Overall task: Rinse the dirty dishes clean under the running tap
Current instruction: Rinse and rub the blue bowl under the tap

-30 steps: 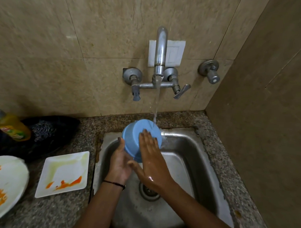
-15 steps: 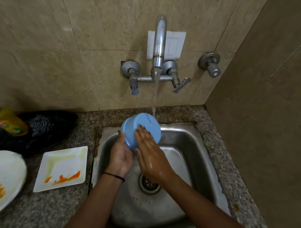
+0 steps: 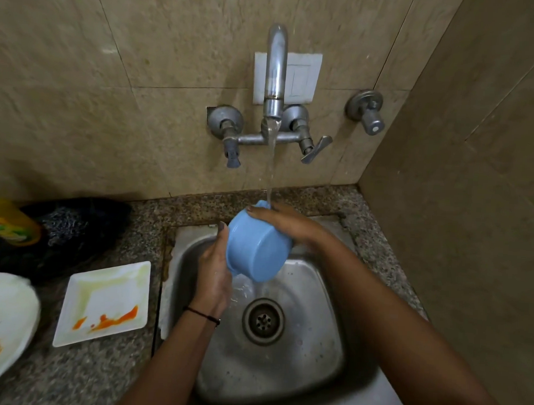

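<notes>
I hold a light blue bowl [image 3: 256, 250] over the steel sink [image 3: 321, 334], tilted with its base toward me and its mouth turned away. My left hand [image 3: 213, 268] grips its left rim and side. My right hand [image 3: 284, 222] lies over its upper far edge, where the stream from the wall tap [image 3: 275, 78] lands. Water runs off the bowl toward the drain [image 3: 263, 321]. On the counter to the left lie a white square plate [image 3: 105, 302] smeared with orange sauce and a white round plate [image 3: 4, 323] with orange stains.
A yellow dish-soap bottle [image 3: 9, 222] and a dark scrubber cloth [image 3: 77, 226] lie at the back left of the granite counter [image 3: 81, 374]. A side wall [image 3: 471, 209] closes in on the right. A separate valve [image 3: 367, 112] juts from the back wall.
The bowl has been turned so its base faces me. My right hand moved from rubbing the bowl's underside to its upper far edge. My left hand keeps its grip.
</notes>
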